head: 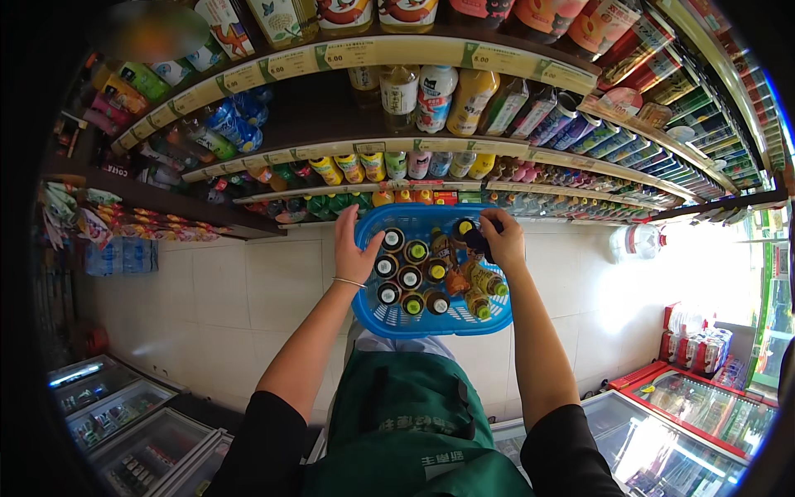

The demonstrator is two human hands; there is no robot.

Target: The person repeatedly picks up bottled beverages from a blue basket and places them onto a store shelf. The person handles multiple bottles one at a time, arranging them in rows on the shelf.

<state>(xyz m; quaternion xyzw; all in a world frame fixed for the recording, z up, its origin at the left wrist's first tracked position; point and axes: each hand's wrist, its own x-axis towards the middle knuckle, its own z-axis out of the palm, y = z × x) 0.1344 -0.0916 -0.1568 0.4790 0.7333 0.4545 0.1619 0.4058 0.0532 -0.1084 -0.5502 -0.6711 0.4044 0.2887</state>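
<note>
A blue plastic basket [433,328] is in front of my body, with several bottles inside. Bottles with white, yellow or green caps stand upright in its left and middle part, such as a white-capped bottle [410,278]. On the right side, a green-capped drink bottle [490,281] leans over among others. My left hand [354,253] is at the basket's left rim, thumb and fingers spread, holding nothing. Over the right rim, my right hand [505,241] has its fingers closed on a dark object [477,241]; its shape is partly hidden.
Shelves of bottled and canned drinks [397,96] with price strips curve across the front. A large water bottle [635,243] lies on the tiled floor [292,292] to the right. Glass-topped freezers [149,447] stand behind on both sides. Wrapped water packs [122,256] are at left.
</note>
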